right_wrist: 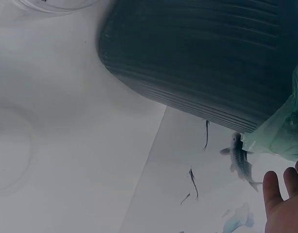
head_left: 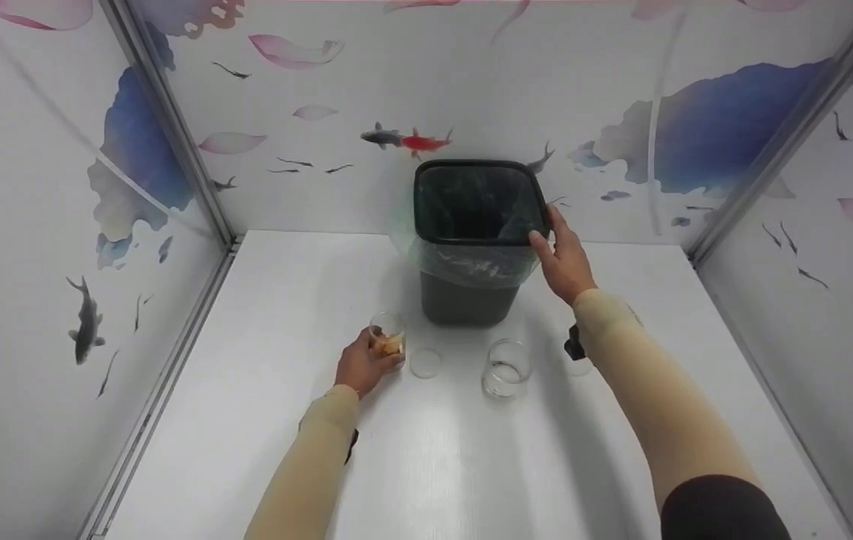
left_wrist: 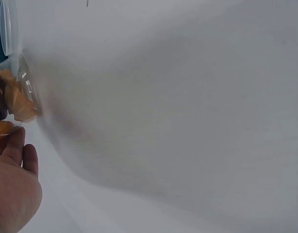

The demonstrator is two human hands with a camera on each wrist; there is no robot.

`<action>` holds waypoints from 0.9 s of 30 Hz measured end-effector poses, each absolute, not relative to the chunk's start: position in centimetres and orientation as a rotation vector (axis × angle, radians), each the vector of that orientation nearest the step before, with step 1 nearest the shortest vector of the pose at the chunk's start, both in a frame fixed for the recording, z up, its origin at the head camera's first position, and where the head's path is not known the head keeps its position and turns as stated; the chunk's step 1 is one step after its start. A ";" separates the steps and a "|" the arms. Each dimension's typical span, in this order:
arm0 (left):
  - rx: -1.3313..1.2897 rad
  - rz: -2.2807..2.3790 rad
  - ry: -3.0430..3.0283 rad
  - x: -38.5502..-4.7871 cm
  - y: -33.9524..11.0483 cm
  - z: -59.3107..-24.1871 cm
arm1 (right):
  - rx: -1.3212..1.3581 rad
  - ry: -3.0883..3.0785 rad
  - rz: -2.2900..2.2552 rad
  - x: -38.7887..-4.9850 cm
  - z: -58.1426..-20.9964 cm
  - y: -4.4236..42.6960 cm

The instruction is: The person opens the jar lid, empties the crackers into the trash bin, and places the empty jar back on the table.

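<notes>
My left hand [head_left: 368, 365] grips a small clear jar [head_left: 388, 330] holding orange-brown pieces; its fingers curl round the lower side. In the left wrist view, jar and hand [left_wrist: 15, 179] show only at the left edge. My right hand [head_left: 567, 259] touches the right front corner of a dark trash can [head_left: 464, 300], thumb at the rim and fingers along the side. In the right wrist view, its visible fingers [right_wrist: 272, 191] look straight and spread below the green bag [right_wrist: 280, 133]. The can stands upright with this thin liner folded over its rim.
A second clear jar [head_left: 506, 369] stands in front of the trash can. One clear round lid [head_left: 426, 363] lies between the jars; another [head_left: 581, 367] is partly hidden by the right wrist. Printed panels [head_left: 306, 202] enclose the white table [head_left: 426, 450] at the back and sides.
</notes>
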State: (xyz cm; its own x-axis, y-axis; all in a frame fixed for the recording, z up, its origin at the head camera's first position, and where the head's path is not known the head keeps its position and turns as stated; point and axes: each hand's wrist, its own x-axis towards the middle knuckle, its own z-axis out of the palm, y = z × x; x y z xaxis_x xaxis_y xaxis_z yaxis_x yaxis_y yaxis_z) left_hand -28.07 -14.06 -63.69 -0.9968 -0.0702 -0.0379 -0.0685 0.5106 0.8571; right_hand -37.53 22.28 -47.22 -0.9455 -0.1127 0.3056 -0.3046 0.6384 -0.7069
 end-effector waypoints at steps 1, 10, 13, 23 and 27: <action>0.125 -1.548 -2.731 -28.1 -14.1 -63.7 | 0.331 -2.633 1.196 -37.5 -47.2 22.2; 0.107 -1.538 -2.710 -28.3 -14.1 -63.9 | 0.322 -2.609 1.222 -37.8 -47.9 21.8; 0.106 -1.525 -2.712 -28.3 -14.3 -63.9 | 0.321 -2.613 1.214 -37.7 -48.0 21.8; 0.193 -1.540 -2.672 -28.3 -16.1 -62.3 | 0.301 -2.664 1.179 -37.5 -47.7 21.8; 0.234 -1.552 -2.655 -28.7 -16.9 -60.8 | 0.303 -2.665 1.180 -37.6 -47.8 22.0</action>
State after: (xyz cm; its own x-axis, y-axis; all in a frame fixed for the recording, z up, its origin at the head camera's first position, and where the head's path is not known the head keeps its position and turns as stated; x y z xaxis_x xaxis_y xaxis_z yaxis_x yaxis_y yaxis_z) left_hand -28.74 -16.91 -60.85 -0.9868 -0.1593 -0.0275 -0.1021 0.4824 0.8700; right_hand -37.58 21.99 -47.83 -0.9566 -0.1012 0.2734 -0.2705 0.6582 -0.7026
